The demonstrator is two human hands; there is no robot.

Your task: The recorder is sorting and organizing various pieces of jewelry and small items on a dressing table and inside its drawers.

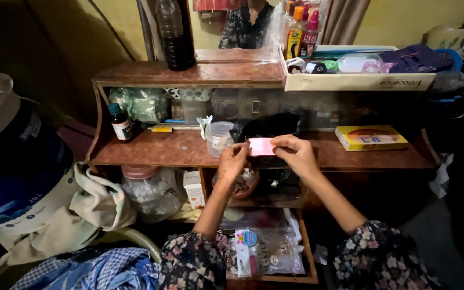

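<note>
A small pink packet (261, 146) is held between both my hands in front of the middle wooden shelf (162, 150). My left hand (233, 161) pinches its left edge. My right hand (295, 153) grips its right edge with thumb and fingers. Just behind the packet sits a black pouch (272, 126), and a small clear plastic jar (218, 137) stands to its left. Both my sleeves are dark with a flower print.
A dark bottle (175, 35) and a white box of toiletries (350, 80) stand on the top shelf. A small brown bottle (120, 122) and a yellow box (370, 137) lie on the middle shelf. A large water jug (12, 161) stands left; jars and bagged items fill the lower shelves.
</note>
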